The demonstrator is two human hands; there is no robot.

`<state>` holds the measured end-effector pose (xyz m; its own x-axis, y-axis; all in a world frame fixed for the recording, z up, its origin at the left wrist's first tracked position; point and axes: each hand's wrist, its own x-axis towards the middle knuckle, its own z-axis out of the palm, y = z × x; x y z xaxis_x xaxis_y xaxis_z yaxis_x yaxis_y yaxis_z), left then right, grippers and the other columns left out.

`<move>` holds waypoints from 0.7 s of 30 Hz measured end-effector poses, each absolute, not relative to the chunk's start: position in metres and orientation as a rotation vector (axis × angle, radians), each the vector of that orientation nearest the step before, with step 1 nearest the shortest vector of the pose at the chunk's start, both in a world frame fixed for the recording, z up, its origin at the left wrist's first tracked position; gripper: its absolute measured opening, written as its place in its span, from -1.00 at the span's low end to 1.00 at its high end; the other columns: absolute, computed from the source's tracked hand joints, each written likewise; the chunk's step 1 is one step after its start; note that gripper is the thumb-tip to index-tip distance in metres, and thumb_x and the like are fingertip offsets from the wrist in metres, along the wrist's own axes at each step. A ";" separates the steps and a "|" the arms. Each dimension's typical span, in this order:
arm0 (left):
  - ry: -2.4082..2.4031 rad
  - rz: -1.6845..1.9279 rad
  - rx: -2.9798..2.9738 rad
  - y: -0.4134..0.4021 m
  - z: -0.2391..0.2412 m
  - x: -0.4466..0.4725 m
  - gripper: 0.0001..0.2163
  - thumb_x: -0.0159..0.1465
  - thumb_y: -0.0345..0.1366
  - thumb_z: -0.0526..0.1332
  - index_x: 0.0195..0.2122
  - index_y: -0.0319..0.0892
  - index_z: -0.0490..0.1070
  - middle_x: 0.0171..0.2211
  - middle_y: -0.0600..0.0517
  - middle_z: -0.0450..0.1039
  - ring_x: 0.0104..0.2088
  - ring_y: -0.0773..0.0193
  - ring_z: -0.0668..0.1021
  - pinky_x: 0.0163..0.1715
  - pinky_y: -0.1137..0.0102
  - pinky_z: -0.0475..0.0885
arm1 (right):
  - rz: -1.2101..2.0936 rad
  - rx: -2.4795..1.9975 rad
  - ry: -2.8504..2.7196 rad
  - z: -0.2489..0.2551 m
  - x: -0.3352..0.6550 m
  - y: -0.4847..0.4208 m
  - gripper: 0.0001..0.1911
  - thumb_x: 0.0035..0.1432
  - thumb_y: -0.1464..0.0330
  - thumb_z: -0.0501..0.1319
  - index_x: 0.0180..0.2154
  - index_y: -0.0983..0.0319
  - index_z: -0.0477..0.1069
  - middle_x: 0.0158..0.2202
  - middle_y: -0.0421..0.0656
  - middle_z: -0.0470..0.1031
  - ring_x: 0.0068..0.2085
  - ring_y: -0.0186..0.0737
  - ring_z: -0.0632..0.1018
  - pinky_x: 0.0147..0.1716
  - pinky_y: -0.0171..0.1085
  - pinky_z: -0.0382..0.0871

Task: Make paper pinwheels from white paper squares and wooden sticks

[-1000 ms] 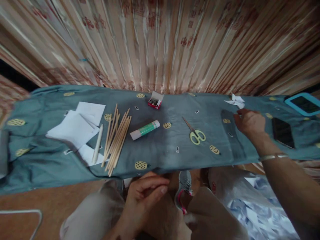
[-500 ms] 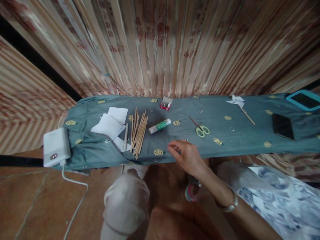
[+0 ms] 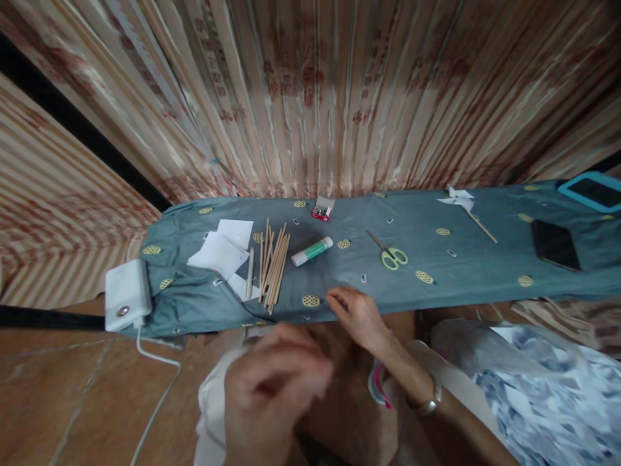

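While two hands [image 3: 359,317] hover, one glue stick [image 3: 313,251] lies (plus one pinwheel [image 3: 463,202]).

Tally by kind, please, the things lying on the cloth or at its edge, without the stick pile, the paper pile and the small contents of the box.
Scissors: 1
Glue stick: 1
Pinwheel: 1
Red box: 1
White rod: 1
Phone: 1
Tablet: 1
White device: 1
Total: 8
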<state>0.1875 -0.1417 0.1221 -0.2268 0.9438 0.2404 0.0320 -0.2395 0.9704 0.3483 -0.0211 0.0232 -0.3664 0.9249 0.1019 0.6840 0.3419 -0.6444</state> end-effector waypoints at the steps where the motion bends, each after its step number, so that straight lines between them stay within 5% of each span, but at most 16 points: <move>1: 1.326 1.618 1.227 -0.120 0.119 0.183 -0.85 0.28 -0.27 0.29 -0.45 -0.10 0.52 -0.48 0.10 0.47 -0.46 0.36 0.50 -0.45 0.49 0.43 | 0.699 -1.422 -2.150 0.023 0.351 -0.018 -0.85 0.28 0.44 0.18 -0.28 0.22 0.54 -0.32 -0.14 0.64 -0.27 -0.19 0.61 -0.23 -0.30 0.37; 5: 1.749 1.714 1.208 -0.045 0.087 0.144 -0.76 0.15 -0.21 0.30 -0.61 -0.16 0.46 -0.62 0.10 0.42 -0.54 0.33 0.46 -0.45 0.43 0.40 | 0.683 -1.452 -2.136 0.020 0.358 -0.009 -0.85 0.29 0.43 0.17 -0.27 0.23 0.53 -0.32 -0.13 0.63 -0.29 -0.19 0.60 -0.23 -0.30 0.36; 11: 2.294 1.295 1.562 0.001 0.033 0.050 -0.79 0.08 -0.25 0.28 -0.28 -0.18 0.60 -0.17 -0.10 0.62 -0.03 0.01 0.57 0.13 0.12 0.38 | 0.640 -1.465 -2.173 0.017 0.363 -0.007 -0.84 0.29 0.42 0.16 -0.30 0.20 0.52 -0.37 -0.16 0.61 -0.31 -0.21 0.59 -0.26 -0.32 0.35; 15: 2.416 1.069 1.642 0.010 0.015 0.014 -0.68 0.10 -0.22 0.33 -0.12 -0.19 0.59 0.03 -0.18 0.55 0.14 -0.06 0.49 0.19 0.10 0.35 | 0.635 -1.442 -2.190 0.018 0.368 -0.007 -0.83 0.29 0.42 0.16 -0.31 0.20 0.51 -0.35 -0.16 0.60 -0.29 -0.20 0.59 -0.24 -0.30 0.35; 21: 2.470 0.894 1.613 0.013 -0.002 -0.001 -0.59 0.10 -0.18 0.30 -0.07 -0.29 0.55 0.08 -0.27 0.50 0.13 -0.12 0.50 0.17 0.06 0.37 | 0.612 -1.402 -2.174 0.016 0.368 -0.008 -0.83 0.29 0.43 0.16 -0.32 0.20 0.51 -0.35 -0.16 0.60 -0.27 -0.19 0.59 -0.22 -0.29 0.35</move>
<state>-0.0015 0.0129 -0.0024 -0.4515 0.8547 0.2562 0.8206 0.2850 0.4954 0.3683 -0.0085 0.0157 -0.3613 0.9201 0.1509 0.7062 0.3758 -0.6000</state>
